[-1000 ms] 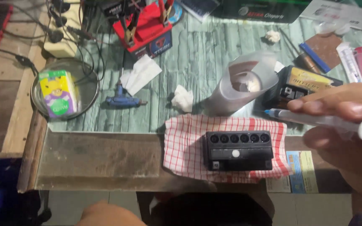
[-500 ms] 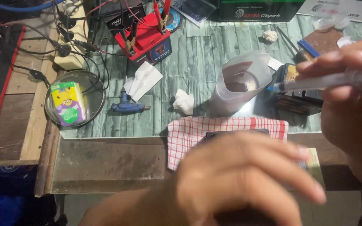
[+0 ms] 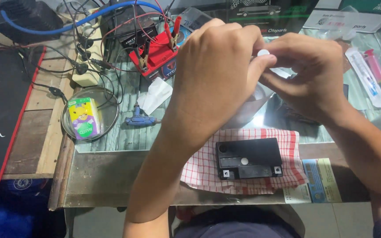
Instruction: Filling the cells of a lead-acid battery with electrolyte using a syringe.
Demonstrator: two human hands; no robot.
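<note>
Left hand [image 3: 212, 75] and right hand [image 3: 307, 72] both pinch syringe plunger end [image 3: 263, 52] above black battery [image 3: 248, 158]; slip may spill liquid on checkered cloth [image 3: 199, 165].

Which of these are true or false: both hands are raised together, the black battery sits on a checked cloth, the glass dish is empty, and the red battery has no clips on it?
1. Left hand and right hand meet above the bench: true.
2. The black battery lies on the checked cloth: true.
3. The glass dish is empty: false, a small carton lies in it.
4. The red battery has no clips: false, clips grip it.
</note>
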